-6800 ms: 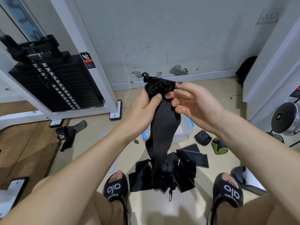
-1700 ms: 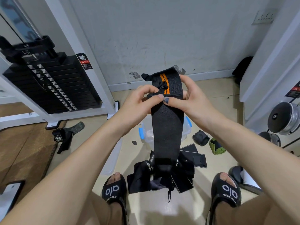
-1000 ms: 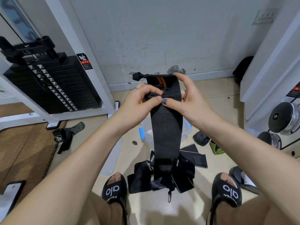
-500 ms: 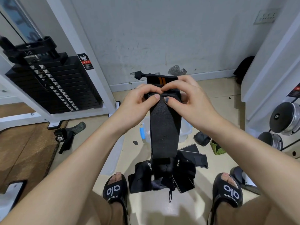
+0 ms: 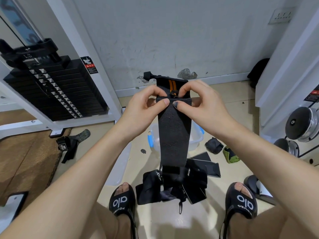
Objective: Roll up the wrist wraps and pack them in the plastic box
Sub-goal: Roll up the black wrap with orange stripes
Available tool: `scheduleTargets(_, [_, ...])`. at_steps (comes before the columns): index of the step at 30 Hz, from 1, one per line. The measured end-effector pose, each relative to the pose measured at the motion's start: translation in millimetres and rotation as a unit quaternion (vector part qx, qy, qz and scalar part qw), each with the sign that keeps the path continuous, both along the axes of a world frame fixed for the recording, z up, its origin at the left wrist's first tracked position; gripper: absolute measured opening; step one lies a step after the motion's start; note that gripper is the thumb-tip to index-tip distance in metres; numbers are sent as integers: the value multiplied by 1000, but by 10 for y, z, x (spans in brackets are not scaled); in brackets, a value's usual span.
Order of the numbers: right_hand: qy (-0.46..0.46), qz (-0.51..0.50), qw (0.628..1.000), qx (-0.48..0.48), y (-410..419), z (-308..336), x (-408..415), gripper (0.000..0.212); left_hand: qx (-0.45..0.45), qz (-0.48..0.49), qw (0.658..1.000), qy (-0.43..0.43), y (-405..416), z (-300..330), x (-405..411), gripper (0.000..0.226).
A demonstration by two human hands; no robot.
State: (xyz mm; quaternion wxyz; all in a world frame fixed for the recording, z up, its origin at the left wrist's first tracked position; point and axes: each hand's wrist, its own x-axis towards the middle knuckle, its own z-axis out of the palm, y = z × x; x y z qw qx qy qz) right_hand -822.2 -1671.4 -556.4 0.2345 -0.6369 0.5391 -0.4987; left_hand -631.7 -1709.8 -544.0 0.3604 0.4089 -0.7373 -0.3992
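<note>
A long black wrist wrap (image 5: pixel 173 135) with orange stripes at its top end hangs in front of me. My left hand (image 5: pixel 145 107) and my right hand (image 5: pixel 202 107) both pinch its folded top edge between thumb and fingers. Its lower end reaches a pile of black wraps (image 5: pixel 174 183) on the floor between my feet. Behind the hanging wrap, partly hidden, the clear plastic box (image 5: pixel 196 138) with blue clips stands on the floor. A rolled black wrap (image 5: pixel 214 145) and a rolled green wrap (image 5: pixel 230 155) lie to the right of the box.
A clear lid (image 5: pixel 119 166) lies left of the pile. A weight stack machine (image 5: pixel 51 90) stands at the left, with a black strap (image 5: pixel 69 145) on the floor by it. Chrome weights (image 5: pixel 303 125) sit at the right. The wall is close ahead.
The wrap's top end has been folded over toward me, and both hands now pinch that fold at the middle. The orange-striped end shows less above my fingers.
</note>
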Motion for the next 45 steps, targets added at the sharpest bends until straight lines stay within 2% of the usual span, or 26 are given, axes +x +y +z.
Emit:
scheduleTargets(5, [7, -3, 1000, 12, -9, -15, 1, 12, -8, -10, 999, -35, 3, 23, 7, 8])
scheduleTargets(8, [22, -37, 999, 17, -2, -11, 8, 25, 1, -1, 999, -32, -1, -4, 9, 8])
scheduleTargets(12, [31, -75, 996, 35, 10, 16, 24, 33, 3, 9, 1000, -13, 11, -15, 5, 5])
scheduleTargets(17, [-82, -60, 990, 95, -11, 46, 36, 34, 1, 30, 999, 37, 8, -2, -18, 9])
scheduleTargets(19, [-121, -58, 986, 101, -31, 50, 31, 33, 18, 46, 997, 54, 13, 12, -36, 17])
scheduleTargets(23, [-143, -73, 982, 101, -63, 35, 14, 28, 79, 45, 987, 130, 9, 32, -72, 37])
scheduleTargets(28, [-177, -71, 976, 108, -43, 43, 29, 26, 116, 44, 982, 140, -52, 0, -90, 23])
scheduleTargets(32, [-198, -67, 971, 117, -54, 44, 32, 28, 98, 49, 986, 123, -83, -17, -83, 15])
scheduleTargets(36, [-235, -58, 965, 104, -69, 47, 15, 25, 152, 22, 976, 151, -70, -22, -104, 17])
scheduleTargets(38, [-264, -58, 958, 93, -73, 56, 12, 28, 188, -10, 973, 136, -53, -72, -111, 27])
scheduleTargets(41, [-297, -59, 950, 76, -83, 75, -15, 30, 218, -108, 968, 59, -12, -228, -100, 44])
scheduleTargets(45, [-341, -53, 935, 78, -85, 70, -44, 29, 263, -174, 949, -24, 55, -518, -126, 39])
